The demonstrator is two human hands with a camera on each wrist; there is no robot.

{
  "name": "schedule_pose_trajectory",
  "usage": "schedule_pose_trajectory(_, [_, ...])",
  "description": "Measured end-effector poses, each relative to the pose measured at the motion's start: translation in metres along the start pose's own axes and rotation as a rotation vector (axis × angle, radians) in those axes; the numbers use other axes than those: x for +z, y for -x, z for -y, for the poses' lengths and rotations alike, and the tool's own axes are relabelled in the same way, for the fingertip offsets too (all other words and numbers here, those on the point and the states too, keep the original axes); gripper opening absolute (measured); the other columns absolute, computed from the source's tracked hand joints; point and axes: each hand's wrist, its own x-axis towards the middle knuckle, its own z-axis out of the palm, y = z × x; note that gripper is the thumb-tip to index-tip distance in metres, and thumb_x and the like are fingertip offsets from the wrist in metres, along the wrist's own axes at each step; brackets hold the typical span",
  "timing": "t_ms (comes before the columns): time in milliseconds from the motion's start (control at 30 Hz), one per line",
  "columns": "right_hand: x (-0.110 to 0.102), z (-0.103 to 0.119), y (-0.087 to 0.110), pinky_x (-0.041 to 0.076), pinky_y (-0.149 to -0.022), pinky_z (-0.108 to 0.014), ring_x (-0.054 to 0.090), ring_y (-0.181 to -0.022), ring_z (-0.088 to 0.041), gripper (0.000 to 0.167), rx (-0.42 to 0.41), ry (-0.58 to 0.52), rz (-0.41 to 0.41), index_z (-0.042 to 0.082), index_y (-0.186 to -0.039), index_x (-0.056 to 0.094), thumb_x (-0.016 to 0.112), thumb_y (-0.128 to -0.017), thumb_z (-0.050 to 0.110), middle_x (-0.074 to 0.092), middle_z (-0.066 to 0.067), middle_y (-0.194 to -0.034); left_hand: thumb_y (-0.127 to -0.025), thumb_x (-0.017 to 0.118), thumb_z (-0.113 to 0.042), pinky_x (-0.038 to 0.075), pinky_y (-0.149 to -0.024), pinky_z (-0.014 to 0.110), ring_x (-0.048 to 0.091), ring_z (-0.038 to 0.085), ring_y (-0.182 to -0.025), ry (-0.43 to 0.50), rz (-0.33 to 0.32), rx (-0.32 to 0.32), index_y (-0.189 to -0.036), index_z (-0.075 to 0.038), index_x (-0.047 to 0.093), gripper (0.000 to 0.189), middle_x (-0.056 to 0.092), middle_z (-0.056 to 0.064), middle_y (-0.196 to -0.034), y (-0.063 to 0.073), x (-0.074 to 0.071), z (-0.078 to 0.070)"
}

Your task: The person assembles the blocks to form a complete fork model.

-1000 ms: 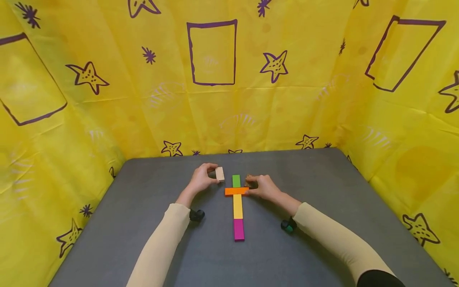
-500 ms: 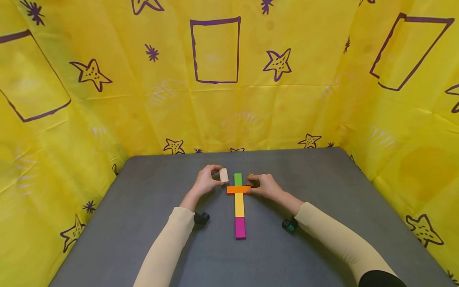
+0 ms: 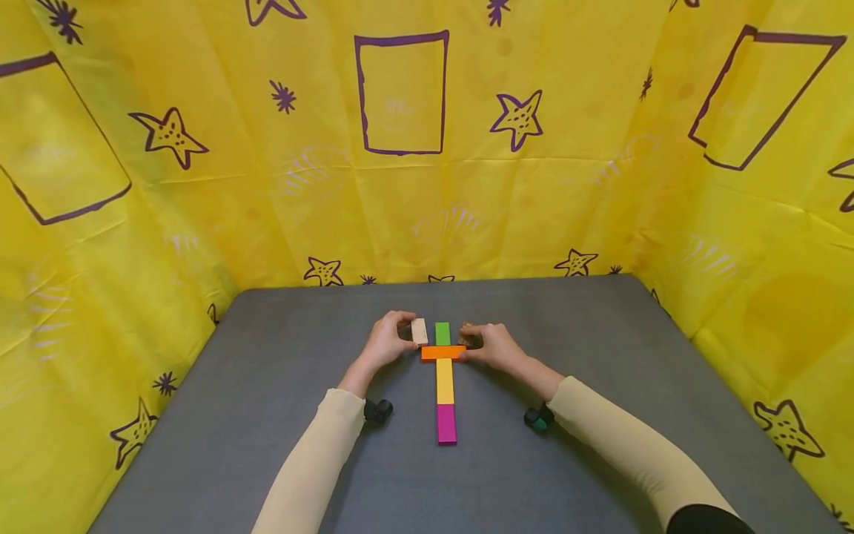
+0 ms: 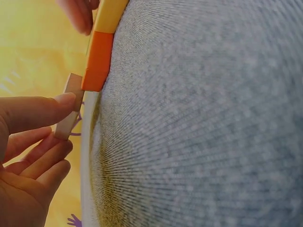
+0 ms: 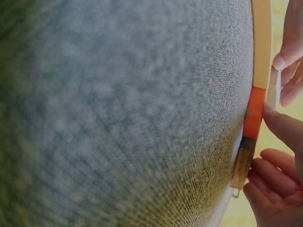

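Note:
My left hand (image 3: 385,343) pinches a pale wooden block (image 3: 419,331) lengthwise between thumb and fingers, close to the left end of an orange block (image 3: 437,354). In the left wrist view the pale block (image 4: 69,106) is tilted. My right hand (image 3: 495,348) holds a brown wooden block (image 5: 243,165) beside the orange block's right end, its thumb touching or very near the orange block. Between the hands a green block (image 3: 442,333) lies behind the orange one. A yellow block (image 3: 445,380) and a magenta block (image 3: 446,424) continue the line toward me.
A grey cloth-covered table (image 3: 574,319) spreads under everything. Yellow curtains (image 3: 400,193) with purple drawings enclose its back and sides. Both wrists carry small black cameras, the left camera (image 3: 379,411) and the right camera (image 3: 537,419).
My left hand has moved right and slightly toward me with the pale block, nearer to the orange block. The right hand stays by the orange block's right end.

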Motion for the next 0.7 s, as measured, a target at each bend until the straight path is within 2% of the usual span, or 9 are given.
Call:
schedule_pose_trajectory(233, [0.0010,-0.0008,-0.0004,0.047,-0.098,-0.043,0.061,-0.102,-0.021,0.053,0.022,-0.017,0.005,0.007,-0.120,0.066,0.080,-0.075,0.029,0.069,-0.006,-0.111,-0.071,0.082,-0.007,0.046,-0.098,0.043,0.057,0.029,-0.109,-0.011,0.010,-0.006,-0.124,-0.002,0.059,0.058,0.058,0.014,-0.119,-0.0006,0.0020,0.0015])
schedule_pose_trajectory(433, [0.0007,0.0003,0.0000,0.049,-0.096,-0.042,0.058,-0.092,-0.020,0.052,0.024,-0.027,0.009,0.006,-0.121,0.066,0.080,-0.075,0.028,0.069,-0.005,-0.108,-0.070,0.083,-0.008,0.046,-0.097,0.043,0.056,0.029,-0.107,-0.023,0.021,-0.005,-0.122,-0.002,0.061,0.057,0.059,0.013,-0.117,-0.0017,0.0037,0.0025])
schedule_pose_trajectory(700, [0.0003,-0.0001,0.0001,0.050,-0.093,-0.041,0.058,-0.088,-0.019,0.054,0.027,-0.016,0.002,0.005,-0.121,0.065,0.080,-0.075,0.028,0.069,-0.006,-0.109,-0.071,0.082,-0.010,0.045,-0.099,0.043,0.057,0.029,-0.110,-0.029,0.053,-0.017,-0.121,-0.003,0.061,0.054,0.059,0.014,-0.118,-0.0022,0.0044,0.0036])
